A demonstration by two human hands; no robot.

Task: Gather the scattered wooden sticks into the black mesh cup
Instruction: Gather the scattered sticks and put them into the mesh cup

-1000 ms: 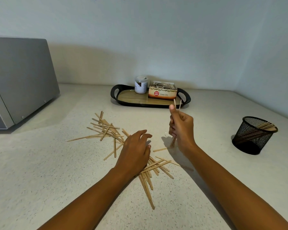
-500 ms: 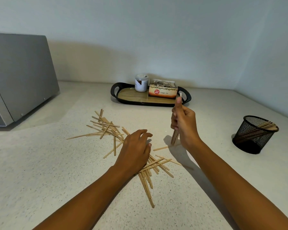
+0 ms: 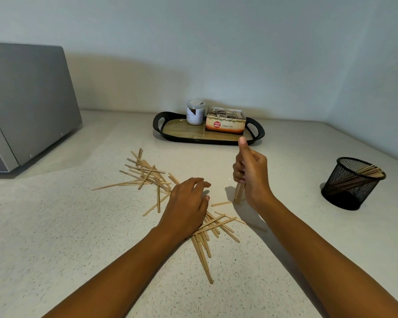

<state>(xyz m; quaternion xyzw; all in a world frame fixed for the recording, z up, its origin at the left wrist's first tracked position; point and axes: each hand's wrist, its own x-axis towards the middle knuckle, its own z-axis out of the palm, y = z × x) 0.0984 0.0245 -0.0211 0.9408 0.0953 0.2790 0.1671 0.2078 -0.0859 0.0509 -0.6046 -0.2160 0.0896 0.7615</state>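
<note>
- Table [image 3: 55, 249]: pale speckled surface on which every item below is carried.
- Scattered wooden sticks [image 3: 202, 251]: 1 loose pile is spread from the near centre back towards the left; most of the task's stock is judged not yet gathered.
- Left hand [image 3: 186, 207]: laid palm-down on the middle of the pile, fingers loosely bent, nothing gripped.
- Right hand [image 3: 251, 173]: fingers curled round a bundle [image 3: 239, 194], thumb raised.
- Bundle: held upright, its lower ends set on the table just right of the pile.
- Step in hand: the bundle's ends are judged to be squared against the table before transfer.
- Black mesh cup [image 3: 352, 182]: stood upright at the right, well apart from the pile; leaning sticks [image 3: 370, 171] are seen inside it.
- Next move: the bundle is to be carried right, kept upright above the rim, and released inside the cup.
- Black tray [image 3: 161, 121]: at the far centre, 1 jar [image 3: 195, 112] and 1 tea box [image 3: 225, 123] carried on it.
- Grey appliance [image 3: 28, 99]: at the far left.
</note>
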